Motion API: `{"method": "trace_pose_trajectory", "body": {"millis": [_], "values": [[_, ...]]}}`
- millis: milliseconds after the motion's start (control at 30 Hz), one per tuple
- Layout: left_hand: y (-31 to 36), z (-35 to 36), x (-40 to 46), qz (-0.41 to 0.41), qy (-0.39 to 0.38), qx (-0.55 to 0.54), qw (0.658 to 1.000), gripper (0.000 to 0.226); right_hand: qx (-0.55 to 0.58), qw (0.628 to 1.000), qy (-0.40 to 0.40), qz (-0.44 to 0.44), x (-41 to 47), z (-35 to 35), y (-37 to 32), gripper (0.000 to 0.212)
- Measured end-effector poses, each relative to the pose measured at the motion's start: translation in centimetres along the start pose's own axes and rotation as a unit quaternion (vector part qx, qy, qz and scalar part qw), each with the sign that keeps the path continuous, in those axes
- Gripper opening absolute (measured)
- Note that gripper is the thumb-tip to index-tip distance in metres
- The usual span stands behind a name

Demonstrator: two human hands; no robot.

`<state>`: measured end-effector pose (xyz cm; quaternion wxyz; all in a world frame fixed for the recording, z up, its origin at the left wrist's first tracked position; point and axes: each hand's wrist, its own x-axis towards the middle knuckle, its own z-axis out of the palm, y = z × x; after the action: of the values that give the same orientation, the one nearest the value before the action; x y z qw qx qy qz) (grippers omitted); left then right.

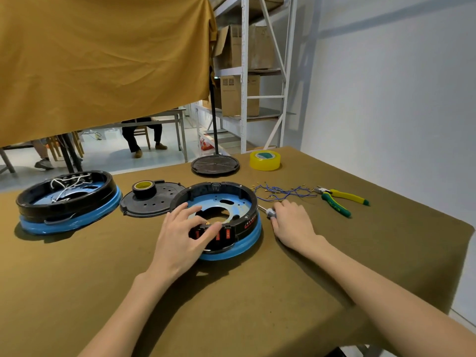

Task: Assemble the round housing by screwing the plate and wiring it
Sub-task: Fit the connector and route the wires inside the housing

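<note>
A round black housing (233,191) with a blue base ring stands at the table's middle, and a blue plate (239,208) lies inside it. My left hand (180,233) rests over its near rim by the red switches (222,234), fingers spread and touching the plate. Just right of the housing, my right hand (291,222) grips a screwdriver (268,212) lying on the cloth. A bundle of blue wires (283,193) with small terminals lies behind that hand.
A second housing (69,199) with white wires sits at the left. A black lid (154,202) carrying a tape roll (144,189) lies between them. Another black lid (215,164), yellow tape (265,161) and green-yellow pliers (340,200) lie farther back and right.
</note>
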<state>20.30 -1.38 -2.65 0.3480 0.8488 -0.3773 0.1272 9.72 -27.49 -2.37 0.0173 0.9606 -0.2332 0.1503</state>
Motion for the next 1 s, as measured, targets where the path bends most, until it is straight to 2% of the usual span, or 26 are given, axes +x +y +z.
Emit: {"method": "trace_pose_trajectory", "body": {"millis": [100, 200, 233, 300, 367, 500, 600, 733, 900, 1000], "values": [[-0.2, -0.6, 0.5, -0.032, 0.01, -0.058, 0.998, 0.064, 0.062, 0.998, -0.005, 0.027, -0.2, -0.4, 1.6, 0.021], [-0.3, -0.3, 0.8, -0.058, 0.044, -0.084, 0.994, 0.024, 0.042, 0.998, -0.012, 0.038, -0.5, -0.8, 3.2, 0.025], [-0.2, -0.1, 0.8, -0.075, 0.056, -0.095, 0.991, 0.018, 0.029, 0.999, -0.012, 0.044, -0.4, -0.8, 3.5, 0.027], [0.2, 0.5, 0.6, -0.102, 0.072, -0.129, 0.984, 0.042, 0.037, 0.997, -0.018, 0.061, 0.7, -0.7, 3.7, 0.031], [0.5, 0.9, 0.5, -0.109, 0.089, -0.145, 0.979, 0.051, 0.08, 0.993, -0.028, 0.084, 2.5, -0.7, 3.5, 0.036], [0.4, 1.5, 0.2, -0.094, 0.108, -0.147, 0.979, 0.047, 0.128, 0.986, -0.038, 0.099, 6.4, -0.4, 3.0, 0.037], [0.1, 1.5, 0.2, -0.093, 0.104, -0.148, 0.979, 0.052, 0.117, 0.986, -0.074, 0.098, 8.1, 0.3, 2.7, 0.029], [-0.5, 1.6, 0.3, -0.088, 0.1, -0.138, 0.981, 0.043, 0.134, 0.982, -0.086, 0.103, 9.7, 0.8, 2.8, 0.023], [-0.6, 1.5, 0.3, -0.084, 0.1, -0.134, 0.982, 0.038, 0.123, 0.984, -0.113, 0.055, 10.1, 0.5, 4.5, 0.027], [-0.6, 1.4, 0.3, -0.08, 0.1, -0.133, 0.983, 0.041, 0.112, 0.988, -0.104, 0.031, 9.8, 0.3, 5.6, 0.021]]}}
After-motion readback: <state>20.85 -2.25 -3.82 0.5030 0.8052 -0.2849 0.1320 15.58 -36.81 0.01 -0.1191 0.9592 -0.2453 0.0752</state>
